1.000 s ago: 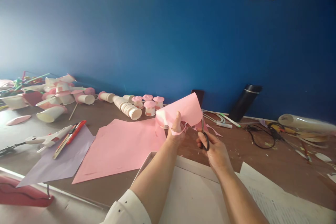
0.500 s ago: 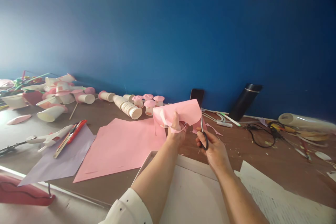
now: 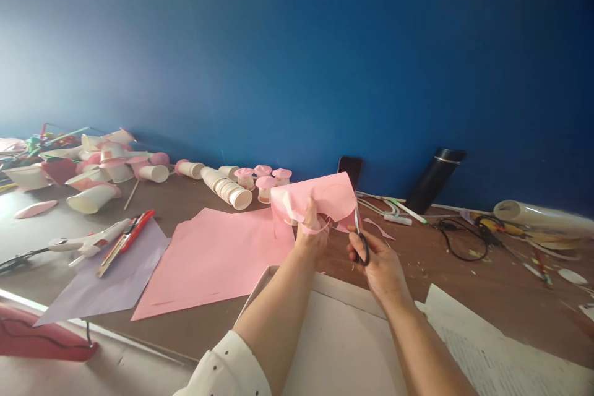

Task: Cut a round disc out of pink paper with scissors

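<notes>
Pink paper piece (image 3: 325,195): held up in the air above the worktop (image 3: 464,284), just in front of both hands; it is curled, and a thin cut strip hangs at its lower edge
Long axis of the paper: goes from left to right, from above the left hand to the scissors
Left hand (image 3: 312,229): grasps the lower edge of the paper, thumb on the side that faces the person, the other fingers hidden behind it
Right hand (image 3: 378,260): clenched on the black handles of the scissors (image 3: 359,238)
Scissors: the blades point up and away from the person, almost across the long axis of the paper, and meet its right edge; whether the blades are apart I cannot tell
Nearer hand: the left one, which touches the paper from below; the right one is just beside, lower and to the right, and reaches the paper only through the blades
Under the hands: a white board (image 3: 343,340); a large pink sheet (image 3: 218,260) lies flat at the left
</notes>
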The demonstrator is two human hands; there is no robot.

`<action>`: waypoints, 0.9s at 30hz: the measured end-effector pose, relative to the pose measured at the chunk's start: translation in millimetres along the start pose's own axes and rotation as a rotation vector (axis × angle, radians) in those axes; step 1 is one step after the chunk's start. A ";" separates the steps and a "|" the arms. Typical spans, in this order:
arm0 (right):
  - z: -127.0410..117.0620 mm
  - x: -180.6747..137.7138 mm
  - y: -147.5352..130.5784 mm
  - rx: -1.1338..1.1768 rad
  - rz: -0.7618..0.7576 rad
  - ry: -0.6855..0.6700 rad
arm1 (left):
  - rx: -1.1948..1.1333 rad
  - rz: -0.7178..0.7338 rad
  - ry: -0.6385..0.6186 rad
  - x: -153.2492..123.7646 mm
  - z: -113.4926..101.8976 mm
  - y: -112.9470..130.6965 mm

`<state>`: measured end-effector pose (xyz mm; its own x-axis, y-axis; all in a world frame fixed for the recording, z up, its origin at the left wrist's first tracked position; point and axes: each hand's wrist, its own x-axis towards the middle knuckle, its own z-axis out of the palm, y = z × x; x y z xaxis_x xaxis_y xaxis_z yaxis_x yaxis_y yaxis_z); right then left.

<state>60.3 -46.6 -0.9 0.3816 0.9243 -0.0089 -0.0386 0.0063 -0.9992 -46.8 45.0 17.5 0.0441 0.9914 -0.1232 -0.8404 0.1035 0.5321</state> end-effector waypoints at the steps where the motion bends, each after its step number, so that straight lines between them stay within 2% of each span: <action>1: -0.2 -0.2 -0.5 -0.007 0.004 0.000 | 0.001 -0.003 -0.010 0.7 -0.9 -0.4; 5: -0.8 -2.0 -2.6 -0.032 0.015 -0.005 | -0.012 0.006 -0.053 2.5 -3.9 -1.5; 16: -0.1 -2.5 -4.7 -0.043 0.019 -0.019 | -0.015 -0.004 0.026 4.5 -1.6 -0.2; 27: 0.0 -2.7 -4.6 -0.050 0.024 -0.013 | -0.036 0.008 -0.010 2.6 2.5 4.0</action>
<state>59.5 -49.1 3.7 0.3693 0.9287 -0.0323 -0.0012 -0.0343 -0.9994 -48.7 48.1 21.4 0.0420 0.9930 -0.1108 -0.8594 0.0924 0.5029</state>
